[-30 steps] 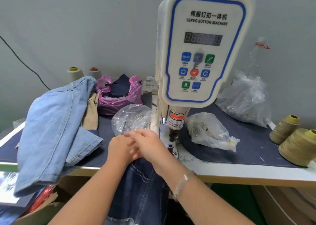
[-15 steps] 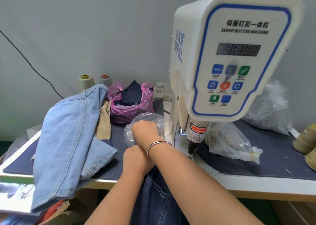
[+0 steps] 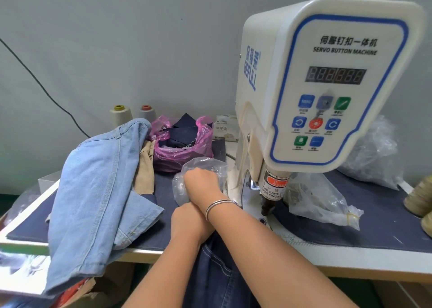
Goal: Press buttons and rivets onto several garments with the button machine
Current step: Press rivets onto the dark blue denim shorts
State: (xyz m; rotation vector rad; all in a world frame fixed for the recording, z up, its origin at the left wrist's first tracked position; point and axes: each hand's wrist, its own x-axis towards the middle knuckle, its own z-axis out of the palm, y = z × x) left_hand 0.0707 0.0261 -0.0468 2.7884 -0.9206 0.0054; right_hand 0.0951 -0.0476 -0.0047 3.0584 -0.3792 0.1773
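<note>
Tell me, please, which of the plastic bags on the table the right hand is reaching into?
The small clear plastic bag left of the white button machine. The right hand is in its mouth, unlike the pink plastic bag behind it and the clear bags right of the machine.

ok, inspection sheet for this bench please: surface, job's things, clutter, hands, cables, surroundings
Surface: dark blue cloth-covered table top, white edge with ruler marks.
Job's things: white servo button machine; dark blue denim garment hanging off the front edge; clear plastic bag left of the machine.
Clutter: light blue denim garment, pink plastic bag of dark fabric, clear bags right, thread cones.
Hands: right hand, silver bangle on its wrist, reaches into the clear plastic bag, fingers hidden; left hand lies under the right forearm, fingers hidden.
Cables: black cable along the wall.
Surroundings: grey wall.
</note>
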